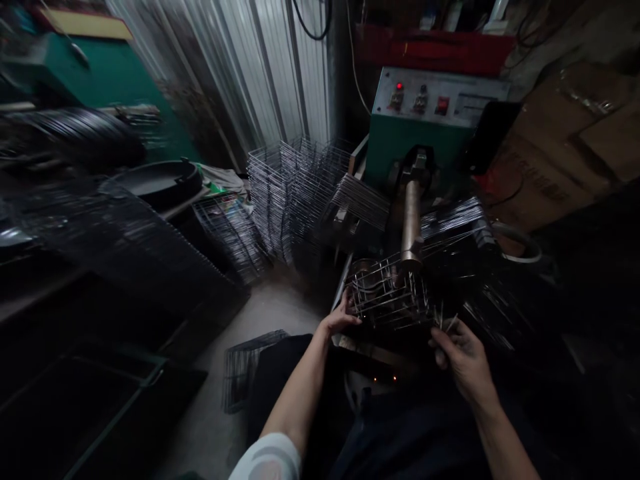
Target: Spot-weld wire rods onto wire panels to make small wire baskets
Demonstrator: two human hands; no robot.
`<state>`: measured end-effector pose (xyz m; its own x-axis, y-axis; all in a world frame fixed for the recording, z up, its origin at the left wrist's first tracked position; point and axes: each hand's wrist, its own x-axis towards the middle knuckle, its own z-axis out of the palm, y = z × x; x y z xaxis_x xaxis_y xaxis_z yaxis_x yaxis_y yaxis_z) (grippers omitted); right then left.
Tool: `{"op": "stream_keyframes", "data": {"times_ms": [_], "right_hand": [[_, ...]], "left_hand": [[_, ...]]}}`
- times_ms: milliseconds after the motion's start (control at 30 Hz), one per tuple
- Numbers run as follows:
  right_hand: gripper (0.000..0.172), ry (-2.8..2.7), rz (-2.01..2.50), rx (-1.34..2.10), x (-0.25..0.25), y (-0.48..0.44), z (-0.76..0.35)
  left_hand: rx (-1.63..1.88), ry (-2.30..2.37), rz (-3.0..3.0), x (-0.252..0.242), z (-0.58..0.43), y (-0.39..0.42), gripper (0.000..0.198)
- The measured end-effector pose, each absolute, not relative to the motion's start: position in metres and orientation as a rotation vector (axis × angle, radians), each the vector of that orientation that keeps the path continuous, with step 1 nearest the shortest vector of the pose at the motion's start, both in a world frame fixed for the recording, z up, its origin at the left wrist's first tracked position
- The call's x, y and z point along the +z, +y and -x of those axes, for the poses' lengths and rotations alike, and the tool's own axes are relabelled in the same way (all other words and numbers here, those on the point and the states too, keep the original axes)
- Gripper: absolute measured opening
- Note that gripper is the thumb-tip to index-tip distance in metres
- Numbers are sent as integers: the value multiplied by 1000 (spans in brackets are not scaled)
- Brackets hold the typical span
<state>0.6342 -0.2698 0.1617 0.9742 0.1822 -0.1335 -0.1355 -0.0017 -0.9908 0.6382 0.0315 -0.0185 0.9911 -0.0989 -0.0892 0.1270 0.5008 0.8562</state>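
A small wire basket (390, 293) sits beneath the thick copper-coloured arm (411, 220) of a machine. My left hand (343, 317) grips the basket's left side, its thumb stretched along the near edge. At the basket's right, my right hand (460, 353) is closed, pinching several short metal wires (447, 321) that stick up from the fingers. A brownish round metal part shows inside the basket, partly hidden by the wires. Dim light and blur hide the fine detail of the right fingers.
Behind stands the machine's green housing (390, 150), with a lit red lamp on its panel (435, 97). Stacked wire baskets (285, 200) rise at centre left. Bundled wires (455, 220) lie right of the arm. Another wire basket (240, 377) rests on the floor. Cardboard boxes (560, 153) stand right.
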Motion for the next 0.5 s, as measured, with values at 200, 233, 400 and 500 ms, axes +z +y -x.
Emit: {"op": "stream_keyframes", "data": {"times_ms": [200,233,400,500], "right_hand": [[48,-15,1398,391,164,-255,-627],[47,-27,1371,421,165,-252,-627],[40,-85,1280,587,181,-257,-616],[37,-85,1233,727,193,-268,-606]], "left_hand": [[-110,105,-1329,31,-618,46,135],[-94,117,-1338,37,-618,46,133],[-8,127,-1395,58,-604,55,118],[-5,-7,-1547,70,-582,59,121]]}}
